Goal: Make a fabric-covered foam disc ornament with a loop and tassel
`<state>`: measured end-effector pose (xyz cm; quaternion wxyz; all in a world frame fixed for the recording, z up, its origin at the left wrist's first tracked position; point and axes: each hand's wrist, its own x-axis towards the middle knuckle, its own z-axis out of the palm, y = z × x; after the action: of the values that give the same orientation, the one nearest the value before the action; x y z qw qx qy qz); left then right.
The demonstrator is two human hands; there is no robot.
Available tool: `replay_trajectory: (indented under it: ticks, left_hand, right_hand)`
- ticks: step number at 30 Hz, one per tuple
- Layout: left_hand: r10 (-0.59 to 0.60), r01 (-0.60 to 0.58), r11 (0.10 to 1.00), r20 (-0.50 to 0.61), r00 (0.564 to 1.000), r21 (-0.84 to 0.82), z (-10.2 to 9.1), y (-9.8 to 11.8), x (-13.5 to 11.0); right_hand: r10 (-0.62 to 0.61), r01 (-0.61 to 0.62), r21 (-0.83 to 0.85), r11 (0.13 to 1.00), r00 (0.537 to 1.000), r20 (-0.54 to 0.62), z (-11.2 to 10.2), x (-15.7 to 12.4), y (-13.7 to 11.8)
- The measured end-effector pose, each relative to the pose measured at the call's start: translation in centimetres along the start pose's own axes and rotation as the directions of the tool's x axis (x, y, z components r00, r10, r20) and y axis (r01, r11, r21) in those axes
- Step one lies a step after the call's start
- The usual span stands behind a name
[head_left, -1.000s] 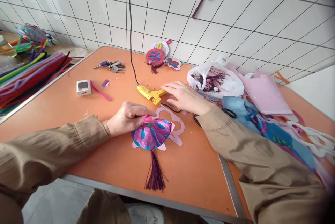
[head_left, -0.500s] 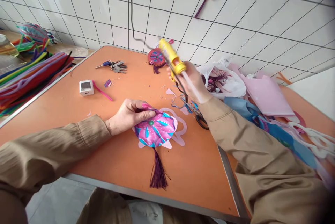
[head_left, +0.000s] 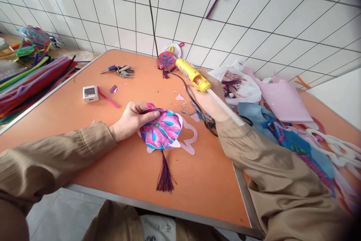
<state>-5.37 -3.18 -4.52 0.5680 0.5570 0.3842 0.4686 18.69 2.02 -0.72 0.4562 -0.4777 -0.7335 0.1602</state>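
My left hand (head_left: 135, 118) pinches the upper left edge of a round pink and blue flower-patterned ornament (head_left: 162, 132), thumb on its front. A dark purple tassel (head_left: 166, 175) hangs from its bottom and reaches over the table. Behind the ornament lies a pale pink paper cut-out (head_left: 191, 135), partly covered. My right hand (head_left: 208, 96) is closed round a yellow hot glue gun (head_left: 191, 73), held above the table with its nozzle pointing up and left. A clear glue stick (head_left: 225, 107) sticks out of its back end. The fingers are partly hidden behind the gun.
Keys (head_left: 124, 71) and a white box-shaped device (head_left: 90, 93) lie at the left. A red round ornament (head_left: 166, 60) leans against the wall. Scissors (head_left: 211, 126) and paper scraps lie under my right arm. A plastic bag (head_left: 245, 87) and fabric are at the right; pipe cleaners (head_left: 36, 83) far left.
My right hand has lowered the glue gun slightly and turned it more level, its cord shifting with it. The ornament in my left hand sits a little higher and further left in view.
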Motion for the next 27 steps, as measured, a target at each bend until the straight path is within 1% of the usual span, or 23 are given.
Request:
replay_trajectory:
  ticks: [2, 3, 5, 6, 7, 8, 9, 10, 11, 12, 14, 16, 19, 22, 24, 27]
  left_hand:
    - [-0.011, 0.012, 1.0, -0.025, 1.0, 0.012, 0.0, -0.1, 0.0]
    - [-0.015, 0.016, 1.0, -0.035, 0.999, 0.013, 0.0, 0.0, 0.0]
    - [-0.016, 0.016, 1.0, -0.049, 0.999, 0.002, 0.1, 0.1, 0.0]
    - [-0.014, 0.014, 1.0, -0.055, 0.998, -0.01, 0.1, 0.1, 0.0]
    - [-0.011, 0.01, 1.0, -0.065, 0.998, -0.024, 0.2, 0.2, 0.1]
    - [-0.008, 0.005, 0.999, -0.076, 0.997, -0.039, 0.2, 0.3, 0.1]
    - [-0.003, -0.001, 0.999, -0.09, 0.996, -0.054, 0.3, 0.3, 0.1]
    - [0.0, -0.007, 0.998, -0.105, 0.994, -0.068, 0.3, 0.3, 0.1]
    - [0.004, -0.014, 0.997, -0.119, 0.993, -0.08, 0.3, 0.3, 0.2]
    - [0.008, -0.019, 0.996, -0.13, 0.992, -0.09, 0.4, 0.3, 0.2]
    - [0.012, -0.027, 0.994, -0.147, 0.989, -0.103, 0.3, 0.2, 0.3]
    - [0.013, -0.03, 0.994, -0.161, 0.987, -0.108, 0.3, 0.2, 0.4]
    - [0.006, -0.027, 0.992, -0.172, 0.985, -0.12, 0.3, 0.2, 0.4]
    - [-0.005, -0.02, 0.988, -0.16, 0.987, -0.154, 0.2, 0.3, 0.3]
    - [-0.025, 0.003, 0.982, -0.115, 0.993, -0.189, 0.0, 0.4, 0.3]
    - [-0.071, 0.067, 0.976, -0.011, 0.997, -0.205, -0.4, 0.4, 0.4]
  right_hand:
    - [-0.016, 0.004, -0.094, 0.996, 0.992, -0.127, -0.8, 0.3, 0.0]
    - [-0.026, 0.003, -0.118, 0.993, 0.98, -0.198, -1.1, 0.5, 0.2]
    - [-0.043, 0.018, -0.087, 0.996, 0.952, -0.302, -1.5, 0.7, 0.4]
    - [-0.034, 0.03, -0.017, 0.999, 0.949, -0.315, -1.5, 0.6, 0.4]
    - [-0.009, 0.035, 0.086, 0.996, 0.957, -0.292, -1.4, 0.5, 0.4]
    - [0.028, 0.019, 0.206, 0.978, 0.974, -0.226, -1.2, 0.3, 0.1]
    - [0.064, -0.019, 0.322, 0.947, 0.989, -0.13, -1.0, 0.0, -0.2]
    - [0.096, -0.077, 0.409, 0.909, 0.995, -0.026, -0.7, -0.4, -0.7]
    - [0.12, -0.141, 0.46, 0.877, 0.99, 0.075, -0.3, -0.8, -1.2]
    - [0.132, -0.189, 0.483, 0.855, 0.98, 0.15, 0.0, -1.2, -1.7]
    - [0.15, -0.252, 0.474, 0.844, 0.958, 0.243, 0.7, -2.0, -2.5]
    - [0.183, -0.306, 0.455, 0.836, 0.938, 0.295, 1.3, -2.5, -2.9]
    - [0.232, -0.372, 0.435, 0.82, 0.911, 0.341, 2.0, -3.0, -2.9]
    - [0.257, -0.383, 0.407, 0.829, 0.908, 0.331, 2.3, -3.2, -3.0]
    - [0.267, -0.39, 0.404, 0.827, 0.906, 0.327, 2.4, -3.3, -3.3]
    - [0.276, -0.387, 0.408, 0.827, 0.911, 0.305, 2.5, -3.4, -3.7]
